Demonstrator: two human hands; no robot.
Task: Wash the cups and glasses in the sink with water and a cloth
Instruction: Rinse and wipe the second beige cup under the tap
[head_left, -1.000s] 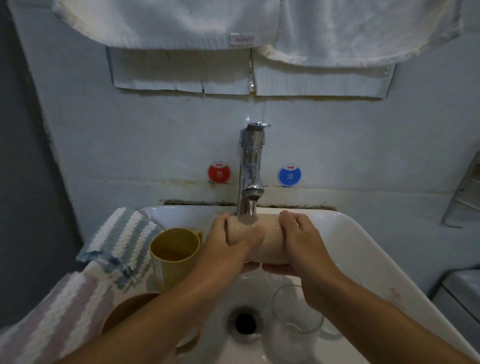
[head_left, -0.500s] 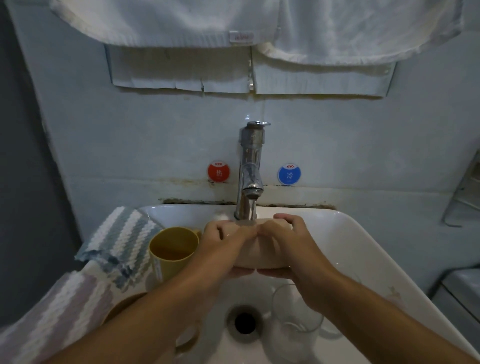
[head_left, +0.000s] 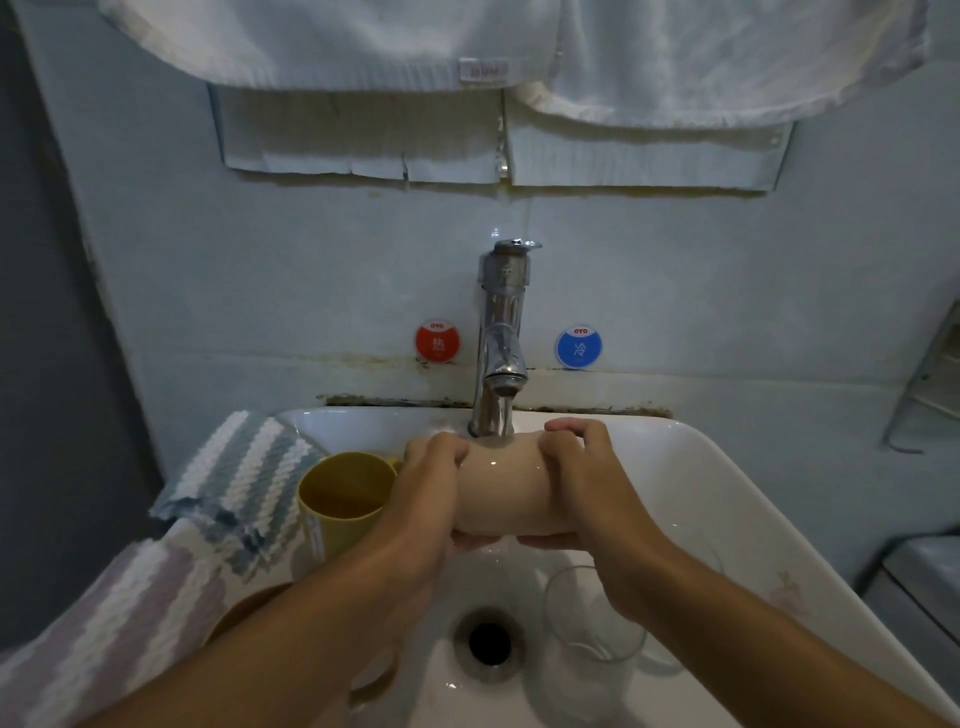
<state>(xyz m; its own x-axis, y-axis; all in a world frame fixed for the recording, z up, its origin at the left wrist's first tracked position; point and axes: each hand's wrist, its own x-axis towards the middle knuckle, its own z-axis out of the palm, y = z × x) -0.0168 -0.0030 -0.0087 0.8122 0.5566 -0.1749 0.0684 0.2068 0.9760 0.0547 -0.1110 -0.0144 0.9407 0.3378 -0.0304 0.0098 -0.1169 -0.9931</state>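
**Beige cup held under the running tap**

Beige cup (head_left: 501, 491) is held on its side above the sink (head_left: 691, 483), directly under the spout of the chrome tap (head_left: 501, 343), and water is seen falling onto its upper surface. The cup is gripped at both ends: the left hand (head_left: 423, 499) is wrapped around its left end with fingers curled over the top, and the right hand (head_left: 584, 488) is clamped on its right end in the same way. The two hands are kept apart, with the wet middle of the cup showing between them.

A yellow mug (head_left: 340, 501) is stood upright in the basin just left of the left hand, with liquid inside. A clear glass (head_left: 592, 623) is stood in the basin below the right forearm, beside the drain (head_left: 488, 642). A brown cup (head_left: 244, 613) is partly hidden under the left forearm. A striped cloth (head_left: 228, 483) is draped over the left rim of the sink. White towels (head_left: 363, 41) are hung on the wall above, and red (head_left: 437, 342) and blue (head_left: 578, 347) round stickers are placed either side of the tap.
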